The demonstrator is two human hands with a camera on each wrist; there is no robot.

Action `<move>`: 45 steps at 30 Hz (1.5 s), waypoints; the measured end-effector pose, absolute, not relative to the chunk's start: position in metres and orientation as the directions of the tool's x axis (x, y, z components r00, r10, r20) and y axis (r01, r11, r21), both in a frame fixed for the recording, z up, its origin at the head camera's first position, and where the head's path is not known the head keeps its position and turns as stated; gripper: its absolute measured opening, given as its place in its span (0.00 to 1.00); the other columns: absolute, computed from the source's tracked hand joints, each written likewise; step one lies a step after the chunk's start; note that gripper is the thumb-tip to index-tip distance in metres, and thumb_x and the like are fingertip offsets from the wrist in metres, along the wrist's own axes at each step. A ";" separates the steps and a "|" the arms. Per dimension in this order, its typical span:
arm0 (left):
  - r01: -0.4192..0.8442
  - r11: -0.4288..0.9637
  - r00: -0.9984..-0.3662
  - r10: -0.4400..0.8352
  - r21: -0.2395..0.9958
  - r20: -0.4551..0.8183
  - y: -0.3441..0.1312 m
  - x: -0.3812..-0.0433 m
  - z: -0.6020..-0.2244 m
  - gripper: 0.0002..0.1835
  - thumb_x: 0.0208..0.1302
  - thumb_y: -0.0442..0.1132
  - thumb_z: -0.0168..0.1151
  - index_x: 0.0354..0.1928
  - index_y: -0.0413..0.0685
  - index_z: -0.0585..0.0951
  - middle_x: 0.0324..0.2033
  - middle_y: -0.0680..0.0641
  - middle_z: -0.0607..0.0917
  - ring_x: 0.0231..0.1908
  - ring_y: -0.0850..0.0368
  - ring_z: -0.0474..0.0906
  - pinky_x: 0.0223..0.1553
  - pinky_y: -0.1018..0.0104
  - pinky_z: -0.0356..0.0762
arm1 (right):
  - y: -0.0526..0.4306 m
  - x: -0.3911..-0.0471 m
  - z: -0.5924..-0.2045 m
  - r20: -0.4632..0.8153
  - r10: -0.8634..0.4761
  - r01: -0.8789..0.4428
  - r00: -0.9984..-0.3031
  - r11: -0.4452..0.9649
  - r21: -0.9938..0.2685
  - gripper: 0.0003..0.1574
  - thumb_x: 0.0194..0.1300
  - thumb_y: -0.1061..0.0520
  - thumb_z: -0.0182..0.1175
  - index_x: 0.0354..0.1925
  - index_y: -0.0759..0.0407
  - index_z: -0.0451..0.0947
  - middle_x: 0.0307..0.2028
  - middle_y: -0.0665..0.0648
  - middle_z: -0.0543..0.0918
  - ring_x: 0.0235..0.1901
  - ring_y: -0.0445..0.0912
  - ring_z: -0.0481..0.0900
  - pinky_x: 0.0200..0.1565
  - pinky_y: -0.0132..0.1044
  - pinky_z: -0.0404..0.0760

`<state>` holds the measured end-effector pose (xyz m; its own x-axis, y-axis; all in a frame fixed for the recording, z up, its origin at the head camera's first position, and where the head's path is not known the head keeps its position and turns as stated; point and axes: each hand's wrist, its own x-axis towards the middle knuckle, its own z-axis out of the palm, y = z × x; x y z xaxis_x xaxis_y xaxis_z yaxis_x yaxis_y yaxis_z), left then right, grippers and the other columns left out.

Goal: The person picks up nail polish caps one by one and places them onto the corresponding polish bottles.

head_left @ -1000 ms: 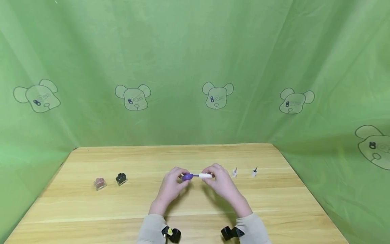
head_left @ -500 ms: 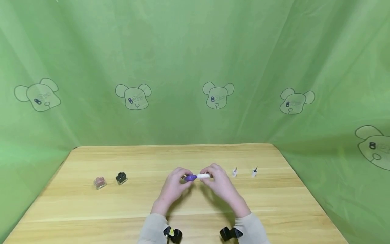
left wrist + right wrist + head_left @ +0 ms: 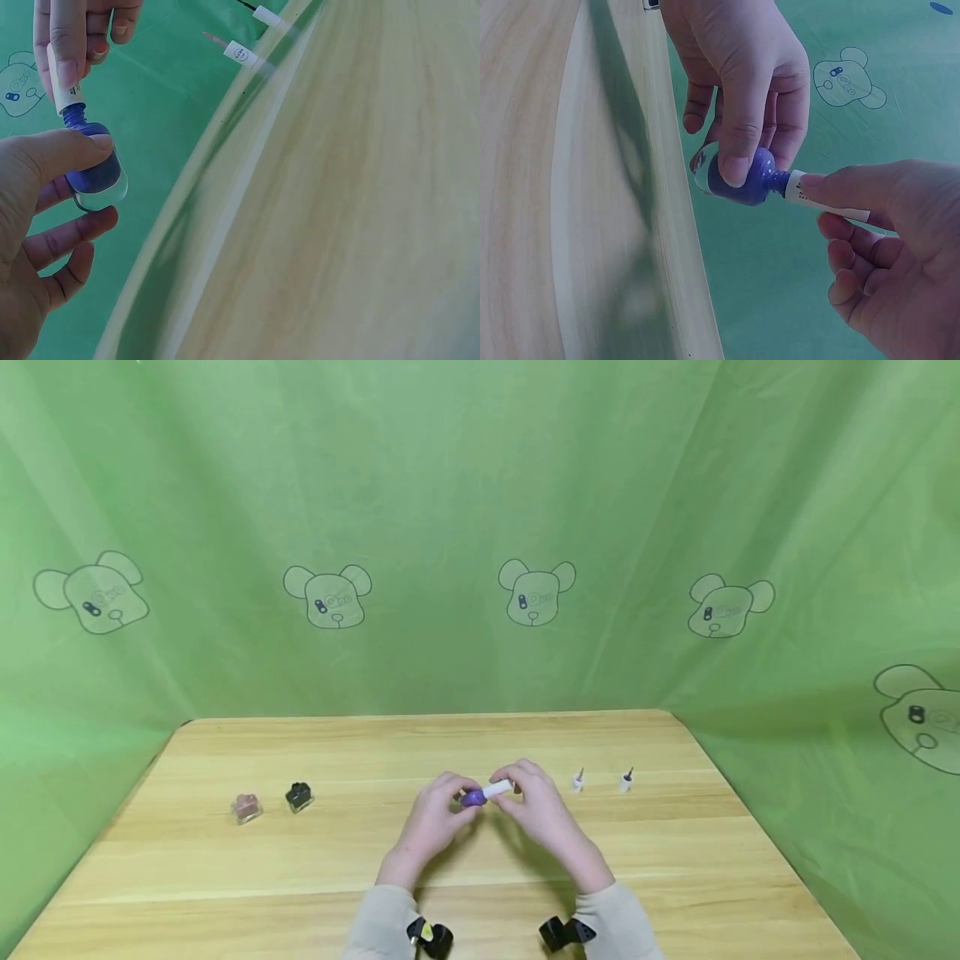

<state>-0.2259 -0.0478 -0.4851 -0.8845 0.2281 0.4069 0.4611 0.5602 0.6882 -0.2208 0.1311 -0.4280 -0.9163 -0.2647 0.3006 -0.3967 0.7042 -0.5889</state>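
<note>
My left hand [image 3: 435,817] grips a small glass bottle of purple nail polish [image 3: 754,177] between thumb and fingers, held tilted above the table. My right hand [image 3: 542,806] pinches the bottle's white cap [image 3: 498,788]. In the right wrist view the cap's open end sits right at the threaded neck [image 3: 778,182], with some purple thread showing between cap and bottle. The brush is hidden inside. In the left wrist view the thumb lies across the purple bottle [image 3: 96,161], whose clear base shows below.
Two open polish bottles, one pink [image 3: 246,808] and one black [image 3: 298,796], stand on the wooden table [image 3: 300,893] at left. Two white caps, one with a pinkish brush [image 3: 578,781] and one with a dark brush [image 3: 626,780], stand brush-up at right. A green curtain [image 3: 427,485] hangs behind.
The cap's brush has gone into the purple bottle, and the cap has come up to the neck. Both hands have drawn closer together, and the cap now tilts upward to the right.
</note>
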 end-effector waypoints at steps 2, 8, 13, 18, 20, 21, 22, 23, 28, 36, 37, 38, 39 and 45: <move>0.470 0.558 -0.880 0.235 0.683 0.414 -0.047 -0.226 -0.484 0.11 0.58 0.38 0.69 0.44 0.51 0.83 0.40 0.53 0.84 0.42 0.59 0.81 0.48 0.62 0.82 | 0.131 -0.220 -0.427 0.302 -0.270 -0.402 -0.914 0.702 -0.589 0.10 0.54 0.60 0.71 0.37 0.56 0.82 0.32 0.49 0.79 0.31 0.40 0.68 0.35 0.27 0.70; 0.490 0.534 -0.870 0.252 0.689 0.423 -0.045 -0.225 -0.483 0.11 0.59 0.38 0.69 0.44 0.50 0.83 0.40 0.52 0.85 0.41 0.59 0.81 0.47 0.62 0.82 | 0.131 -0.220 -0.423 0.279 -0.289 -0.400 -0.916 0.712 -0.577 0.08 0.55 0.60 0.70 0.34 0.55 0.82 0.32 0.48 0.78 0.32 0.40 0.68 0.37 0.29 0.70; 0.504 0.518 -0.863 0.269 0.691 0.428 -0.043 -0.224 -0.483 0.11 0.58 0.37 0.70 0.44 0.50 0.84 0.40 0.52 0.85 0.40 0.59 0.81 0.45 0.66 0.82 | 0.133 -0.220 -0.421 0.273 -0.312 -0.414 -0.910 0.729 -0.545 0.07 0.55 0.59 0.71 0.32 0.56 0.81 0.32 0.49 0.79 0.34 0.41 0.71 0.39 0.32 0.74; 0.500 0.495 -0.866 0.291 0.710 0.407 -0.040 -0.222 -0.484 0.11 0.58 0.38 0.69 0.44 0.49 0.84 0.41 0.51 0.86 0.40 0.60 0.80 0.44 0.70 0.81 | 0.136 -0.221 -0.422 0.259 -0.298 -0.393 -0.919 0.761 -0.516 0.12 0.56 0.54 0.71 0.24 0.56 0.77 0.27 0.49 0.76 0.30 0.41 0.69 0.34 0.31 0.73; 0.501 0.488 -0.865 0.300 0.715 0.402 -0.039 -0.221 -0.484 0.12 0.58 0.38 0.69 0.45 0.49 0.84 0.41 0.51 0.86 0.39 0.59 0.80 0.43 0.70 0.81 | 0.137 -0.222 -0.423 0.257 -0.291 -0.384 -0.921 0.782 -0.491 0.17 0.56 0.51 0.70 0.21 0.56 0.74 0.24 0.49 0.73 0.27 0.41 0.67 0.30 0.29 0.69; 0.503 0.486 -0.864 0.304 0.715 0.401 -0.039 -0.221 -0.485 0.12 0.58 0.38 0.69 0.45 0.49 0.84 0.41 0.50 0.86 0.39 0.59 0.80 0.43 0.70 0.81 | 0.137 -0.222 -0.423 0.258 -0.289 -0.382 -0.922 0.791 -0.478 0.19 0.57 0.50 0.70 0.20 0.55 0.73 0.22 0.49 0.72 0.26 0.41 0.65 0.29 0.29 0.68; 0.503 0.486 -0.864 0.308 0.715 0.399 -0.039 -0.221 -0.485 0.12 0.58 0.38 0.69 0.45 0.48 0.84 0.41 0.50 0.86 0.39 0.59 0.80 0.43 0.70 0.81 | 0.137 -0.223 -0.424 0.256 -0.286 -0.378 -0.923 0.799 -0.468 0.21 0.57 0.49 0.70 0.18 0.55 0.71 0.21 0.49 0.71 0.25 0.41 0.64 0.28 0.29 0.67; 0.501 0.483 -0.865 0.310 0.718 0.395 -0.039 -0.221 -0.485 0.12 0.58 0.38 0.69 0.45 0.48 0.84 0.41 0.50 0.86 0.39 0.59 0.80 0.43 0.70 0.81 | 0.138 -0.223 -0.424 0.264 -0.288 -0.382 -0.921 0.803 -0.458 0.23 0.57 0.48 0.69 0.17 0.54 0.70 0.20 0.49 0.70 0.24 0.41 0.64 0.27 0.29 0.66; 0.480 0.451 -0.875 0.312 0.753 0.371 -0.037 -0.220 -0.485 0.14 0.59 0.39 0.68 0.48 0.48 0.84 0.41 0.50 0.86 0.40 0.58 0.81 0.44 0.71 0.81 | 0.139 -0.224 -0.426 0.271 -0.263 -0.366 -0.926 0.798 -0.478 0.21 0.59 0.43 0.68 0.21 0.54 0.74 0.21 0.48 0.71 0.23 0.40 0.65 0.27 0.28 0.68; 0.411 0.359 -0.906 0.266 0.838 0.330 -0.036 -0.221 -0.485 0.18 0.61 0.43 0.67 0.51 0.43 0.82 0.43 0.45 0.85 0.39 0.57 0.81 0.42 0.72 0.81 | 0.147 -0.227 -0.426 0.260 -0.283 -0.383 -0.923 0.619 -0.686 0.28 0.68 0.47 0.59 0.63 0.55 0.73 0.48 0.56 0.83 0.46 0.47 0.79 0.45 0.39 0.80; 0.398 0.349 -0.911 0.259 0.848 0.321 -0.036 -0.221 -0.484 0.18 0.61 0.43 0.67 0.51 0.43 0.82 0.42 0.45 0.85 0.39 0.57 0.80 0.42 0.73 0.81 | 0.149 -0.227 -0.426 0.260 -0.301 -0.393 -0.918 0.588 -0.707 0.29 0.69 0.48 0.58 0.65 0.55 0.71 0.51 0.57 0.83 0.50 0.49 0.79 0.47 0.40 0.80; 0.389 0.337 -0.915 0.253 0.857 0.315 -0.036 -0.221 -0.484 0.18 0.61 0.43 0.67 0.51 0.43 0.82 0.42 0.45 0.85 0.38 0.57 0.80 0.41 0.73 0.80 | 0.150 -0.227 -0.426 0.258 -0.317 -0.400 -0.913 0.561 -0.725 0.30 0.70 0.49 0.57 0.66 0.55 0.69 0.54 0.57 0.82 0.52 0.51 0.79 0.49 0.40 0.80; 0.383 0.329 -0.917 0.249 0.863 0.311 -0.036 -0.222 -0.483 0.17 0.61 0.42 0.67 0.51 0.43 0.82 0.42 0.44 0.85 0.38 0.57 0.80 0.41 0.73 0.80 | 0.151 -0.228 -0.426 0.255 -0.334 -0.405 -0.908 0.535 -0.741 0.30 0.71 0.49 0.56 0.68 0.55 0.68 0.56 0.57 0.82 0.54 0.52 0.79 0.50 0.40 0.80; 0.382 0.311 -0.916 0.254 0.871 0.311 -0.034 -0.222 -0.481 0.17 0.61 0.41 0.67 0.50 0.44 0.82 0.41 0.44 0.85 0.37 0.57 0.80 0.40 0.74 0.80 | 0.154 -0.228 -0.426 0.260 -0.367 -0.416 -0.893 0.453 -0.788 0.24 0.73 0.50 0.53 0.64 0.53 0.72 0.57 0.55 0.83 0.57 0.53 0.79 0.56 0.45 0.77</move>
